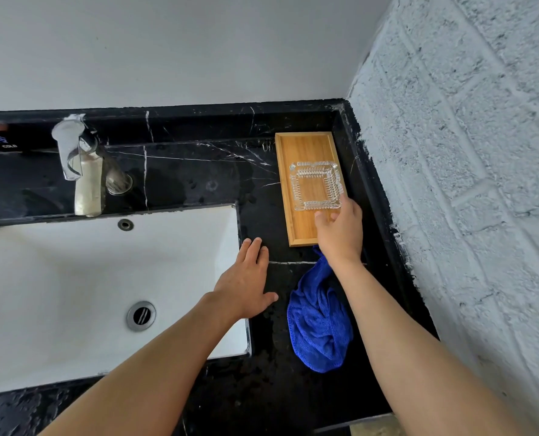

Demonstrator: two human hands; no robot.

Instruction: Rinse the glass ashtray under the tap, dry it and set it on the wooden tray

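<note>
Glass ashtray [317,186] sits on the wooden tray [306,152], right hand [340,229] at its near edge.

The right hand's fingers touch the ashtray's near right corner — whether they grip it or merely rest against it cannot be told. The left hand [246,283] lies open and flat, fingers spread, on the black marble worktop [198,171] at the white sink's [41,278] right rim. A crumpled blue cloth [320,328] lies on the worktop just below the tray, under the right forearm — the tap [73,155] stands behind the sink.
</note>
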